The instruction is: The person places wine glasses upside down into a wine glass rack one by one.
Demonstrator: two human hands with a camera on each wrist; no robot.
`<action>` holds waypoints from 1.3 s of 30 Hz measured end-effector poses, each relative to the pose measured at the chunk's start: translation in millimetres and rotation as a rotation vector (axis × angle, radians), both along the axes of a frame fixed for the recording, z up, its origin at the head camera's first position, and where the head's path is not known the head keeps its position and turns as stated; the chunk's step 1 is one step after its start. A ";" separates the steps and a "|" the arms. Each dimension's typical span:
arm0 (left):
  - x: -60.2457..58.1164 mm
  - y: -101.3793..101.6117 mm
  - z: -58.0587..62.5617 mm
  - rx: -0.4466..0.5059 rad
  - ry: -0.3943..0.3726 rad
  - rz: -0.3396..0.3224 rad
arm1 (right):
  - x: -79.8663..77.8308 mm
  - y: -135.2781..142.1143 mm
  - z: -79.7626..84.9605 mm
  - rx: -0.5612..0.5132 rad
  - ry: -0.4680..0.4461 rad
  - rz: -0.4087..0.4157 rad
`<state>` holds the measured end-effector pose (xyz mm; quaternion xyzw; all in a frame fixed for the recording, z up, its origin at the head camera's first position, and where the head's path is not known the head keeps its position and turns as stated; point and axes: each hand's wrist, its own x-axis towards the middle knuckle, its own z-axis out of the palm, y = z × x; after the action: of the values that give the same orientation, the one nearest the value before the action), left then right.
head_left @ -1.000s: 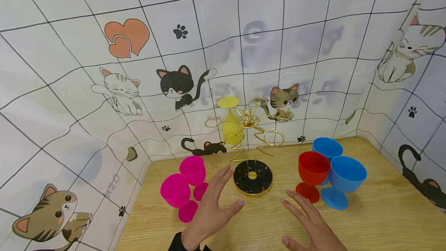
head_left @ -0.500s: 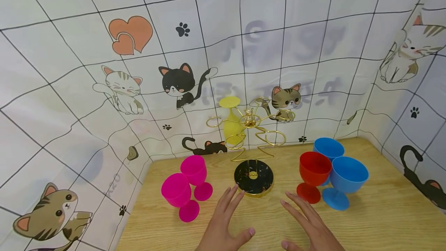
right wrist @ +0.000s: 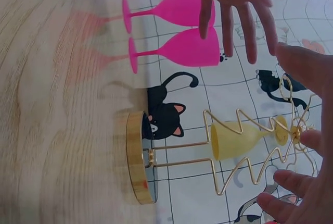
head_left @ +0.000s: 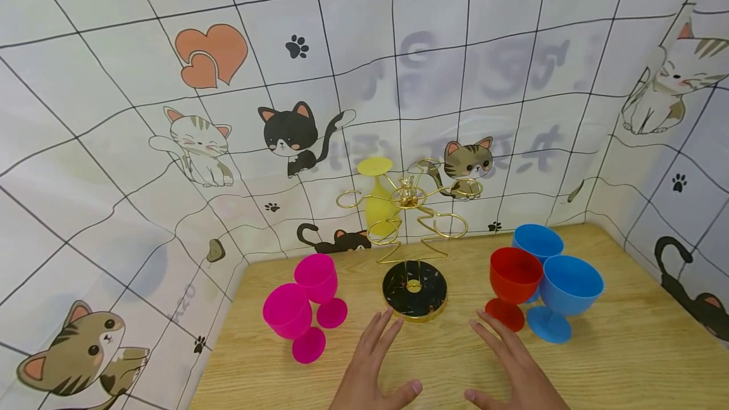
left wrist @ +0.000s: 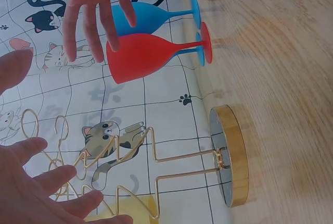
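In the head view a gold wire goblet rack (head_left: 414, 290) stands on a round black base with a gold edge. One yellow goblet (head_left: 377, 211) hangs upside down at its back left. My left hand (head_left: 370, 369) is in front of the base, fingers spread and holding nothing. My right hand (head_left: 515, 369) mirrors it on the right, also without anything in its grasp. Two pink goblets, a front one (head_left: 287, 312) and a rear one (head_left: 316, 277), stand upright at left. At right are a red goblet (head_left: 514, 277) and two blue goblets (head_left: 572, 286).
Light wood tabletop (head_left: 444, 359) lies under everything. Behind and beside it hangs a white sheet (head_left: 364, 100) with grid lines and printed cats. The rack's upper wire loops (head_left: 450, 225) reach out sideways close to the sheet.
My left hand has drawn back from beside the pink goblets, moving right and toward me, in front of the rack's base. The right hand has shifted slightly; the goblets and rack stay put.
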<state>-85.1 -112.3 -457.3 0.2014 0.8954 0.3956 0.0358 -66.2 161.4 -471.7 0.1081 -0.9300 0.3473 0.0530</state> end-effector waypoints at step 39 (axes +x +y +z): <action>10.4 5.4 -21.0 -0.076 0.145 -0.036 | -50.1 46.5 -25.7 -0.257 -0.358 -0.333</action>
<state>-74.7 -106.9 -478.2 0.2439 0.9062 0.3452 -0.0144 -116.3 207.9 -497.4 -0.1168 -0.8778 0.4627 -0.0425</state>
